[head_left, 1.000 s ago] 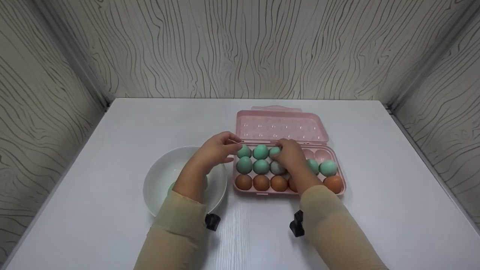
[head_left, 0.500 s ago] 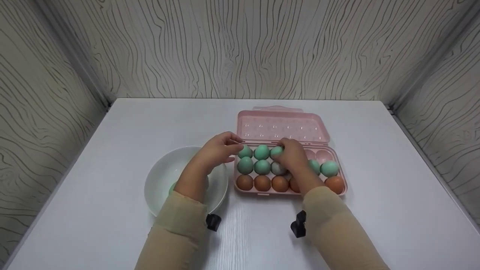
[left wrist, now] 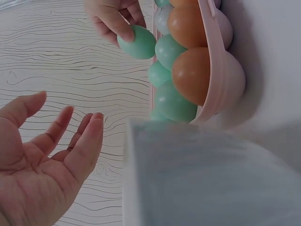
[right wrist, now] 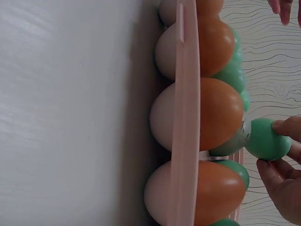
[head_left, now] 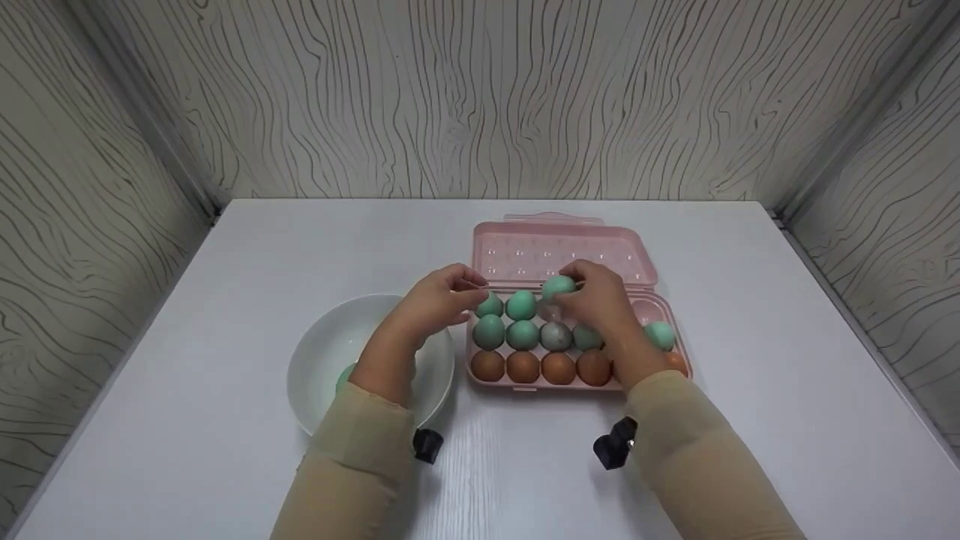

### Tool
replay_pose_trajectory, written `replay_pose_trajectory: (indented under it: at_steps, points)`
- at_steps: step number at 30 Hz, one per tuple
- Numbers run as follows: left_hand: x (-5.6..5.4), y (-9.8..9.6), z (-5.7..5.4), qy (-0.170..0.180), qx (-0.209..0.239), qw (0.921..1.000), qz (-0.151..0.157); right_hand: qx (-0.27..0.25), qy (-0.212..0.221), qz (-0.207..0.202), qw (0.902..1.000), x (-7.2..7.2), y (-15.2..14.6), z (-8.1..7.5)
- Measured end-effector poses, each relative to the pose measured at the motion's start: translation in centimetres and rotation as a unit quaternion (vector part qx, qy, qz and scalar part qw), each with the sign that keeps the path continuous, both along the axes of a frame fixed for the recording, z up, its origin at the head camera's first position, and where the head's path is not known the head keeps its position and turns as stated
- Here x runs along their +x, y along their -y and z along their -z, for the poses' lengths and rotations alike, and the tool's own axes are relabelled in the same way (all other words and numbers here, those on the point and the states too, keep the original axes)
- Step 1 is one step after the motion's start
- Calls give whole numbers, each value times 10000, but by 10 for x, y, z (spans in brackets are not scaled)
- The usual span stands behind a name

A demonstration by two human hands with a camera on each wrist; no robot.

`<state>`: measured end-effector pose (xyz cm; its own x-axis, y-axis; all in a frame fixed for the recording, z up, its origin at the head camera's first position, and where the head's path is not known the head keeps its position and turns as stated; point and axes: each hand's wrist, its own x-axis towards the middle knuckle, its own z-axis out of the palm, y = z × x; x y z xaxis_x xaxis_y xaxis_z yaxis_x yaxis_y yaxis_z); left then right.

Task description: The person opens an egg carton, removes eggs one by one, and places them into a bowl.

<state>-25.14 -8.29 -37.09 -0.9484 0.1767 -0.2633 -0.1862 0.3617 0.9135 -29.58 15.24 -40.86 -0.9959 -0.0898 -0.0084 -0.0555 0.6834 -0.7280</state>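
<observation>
My right hand (head_left: 600, 300) pinches a green egg (head_left: 558, 288) between thumb and fingertips, just above the back row of a pink egg carton (head_left: 525, 388). The right wrist view shows the same green egg (right wrist: 268, 139) held at the fingertips. Green eggs fill part of the carton's back and middle rows, with one greyish egg (head_left: 556, 336) among them; brown eggs (head_left: 523, 367) line the front row. My left hand (head_left: 442, 300) hovers by the carton's left end, beside a green egg. In the left wrist view its fingers (left wrist: 84, 150) are spread and relaxed, holding nothing.
The carton's pink lid (head_left: 562, 251) lies folded back behind it. A white bowl (head_left: 315, 352) stands to the left, under my left forearm, with a green egg (head_left: 344, 376) partly visible inside. Patterned panels (head_left: 465, 97) enclose the white table (head_left: 750, 337).
My right hand has lifted the green egg up out of the back row, uncovering the greyish egg and a brown one. The left hand stays nearly where it was.
</observation>
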Motion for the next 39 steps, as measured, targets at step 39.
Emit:
replay_pose_trajectory:
  at_steps: [39]
  points:
    - [5,-21,1,-992,14,9928,666,-1698,57,-1436,9749,36,25,-41]
